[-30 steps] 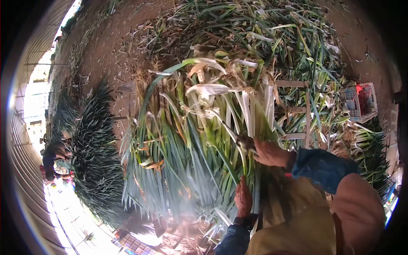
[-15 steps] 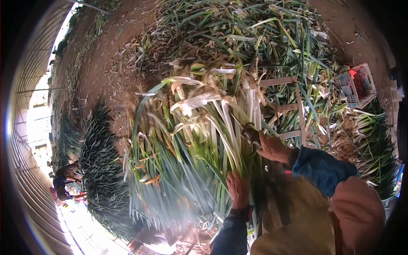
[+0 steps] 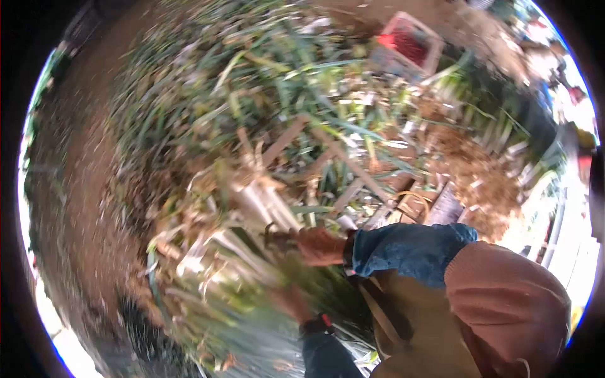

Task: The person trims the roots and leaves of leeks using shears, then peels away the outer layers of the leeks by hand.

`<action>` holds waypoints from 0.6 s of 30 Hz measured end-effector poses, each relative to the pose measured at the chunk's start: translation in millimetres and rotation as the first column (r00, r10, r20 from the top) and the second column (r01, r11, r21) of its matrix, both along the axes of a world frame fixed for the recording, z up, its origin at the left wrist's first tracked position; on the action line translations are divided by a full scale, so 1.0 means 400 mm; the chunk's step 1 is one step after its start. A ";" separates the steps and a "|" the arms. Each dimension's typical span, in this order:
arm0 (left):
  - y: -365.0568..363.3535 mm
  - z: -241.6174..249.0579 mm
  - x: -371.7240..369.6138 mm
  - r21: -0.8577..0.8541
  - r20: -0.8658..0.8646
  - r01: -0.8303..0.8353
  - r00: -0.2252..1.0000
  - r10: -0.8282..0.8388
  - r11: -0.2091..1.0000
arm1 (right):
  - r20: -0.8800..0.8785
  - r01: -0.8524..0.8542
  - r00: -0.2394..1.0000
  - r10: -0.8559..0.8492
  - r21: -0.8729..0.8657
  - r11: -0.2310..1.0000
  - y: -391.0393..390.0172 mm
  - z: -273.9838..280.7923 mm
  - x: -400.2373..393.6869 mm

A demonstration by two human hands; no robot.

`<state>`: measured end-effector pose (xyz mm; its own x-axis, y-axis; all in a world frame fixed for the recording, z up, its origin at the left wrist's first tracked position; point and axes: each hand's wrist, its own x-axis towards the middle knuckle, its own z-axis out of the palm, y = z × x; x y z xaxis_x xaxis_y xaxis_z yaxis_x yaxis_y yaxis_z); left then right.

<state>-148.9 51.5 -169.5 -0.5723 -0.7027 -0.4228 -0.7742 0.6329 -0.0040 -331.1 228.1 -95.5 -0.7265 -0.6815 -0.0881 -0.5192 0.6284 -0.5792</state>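
Observation:
A thick heap of leeks (image 3: 208, 296), white stems and roots up and green leaves down, lies in front of me, smeared by motion. My left hand (image 3: 293, 303), blurred, is closed around a few leek stalks (image 3: 242, 253) at the heap's near side. Just above it, my right hand (image 3: 320, 246) is closed around a small dark tool (image 3: 275, 238), whose kind I cannot make out. The tool is close beside the white stems. More upright white leek stems (image 3: 268, 203) stand just beyond the tool.
A wooden frame (image 3: 353, 165) lies past my right hand among scattered leaves (image 3: 265, 69). Farther off stands a plastic crate (image 3: 435, 58) with red contents. Brown root debris (image 3: 472, 176) and a row of leeks (image 3: 498, 120) lie at right. Bare soil (image 3: 94, 157) runs along the left.
My view has swung to the right, bringing the crate and wooden frame leftward and nearer the middle. Both hands appear farther left in view, still at the leeks.

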 end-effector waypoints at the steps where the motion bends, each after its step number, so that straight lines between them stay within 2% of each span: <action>1: -0.014 -0.048 0.023 0.016 -0.167 0.017 0.986 -0.015 1.000 | -0.138 0.001 0.990 -0.001 0.000 1.000 0.049 -0.048 0.047; 2: -0.002 -0.021 -0.013 0.103 -0.131 -0.023 0.991 0.036 0.994 | -0.276 0.012 0.961 -0.011 0.002 1.000 0.098 -0.099 0.096; 3: 0.015 0.061 -0.058 0.178 -0.086 -0.075 0.992 0.091 0.981 | 0.080 0.119 0.991 -0.105 -0.199 0.973 0.159 -0.075 0.118; 4: 0.026 0.109 -0.080 0.239 -0.033 -0.137 0.988 0.149 0.961 | 0.415 0.321 0.896 -0.159 -0.358 0.877 0.219 -0.048 0.140; 5: 0.030 0.108 -0.077 0.178 -0.022 -0.099 0.994 0.104 0.979 | 0.501 0.404 0.839 -0.213 -0.310 0.861 0.293 -0.038 0.175; 7: 0.031 0.098 -0.066 0.057 0.003 -0.006 1.000 0.006 0.998 | 0.422 0.450 0.803 -0.420 0.032 0.893 0.470 0.004 0.268; 9: 0.012 0.065 -0.040 -0.016 0.022 0.243 0.970 -0.243 0.970 | 0.334 0.503 0.733 -0.592 0.319 0.803 0.651 0.050 0.389; 11: -0.010 0.042 -0.024 -0.039 0.005 0.268 0.963 -0.268 0.963 | 0.263 0.530 0.638 -0.724 0.531 0.661 0.810 0.097 0.539; 14: -0.067 -0.034 0.006 -0.057 -0.025 0.303 0.952 -0.305 0.951 | 0.214 0.523 0.443 -0.871 0.727 0.445 0.968 0.155 0.795; 17: -0.089 -0.038 0.006 0.007 0.030 0.315 0.948 -0.315 0.949 | 0.204 0.541 0.190 -0.960 0.794 0.276 1.022 0.198 1.020; 18: -0.083 -0.025 0.004 0.029 0.025 0.274 0.961 -0.275 0.961 | 0.203 0.542 0.105 -0.974 0.809 0.227 1.026 0.211 1.089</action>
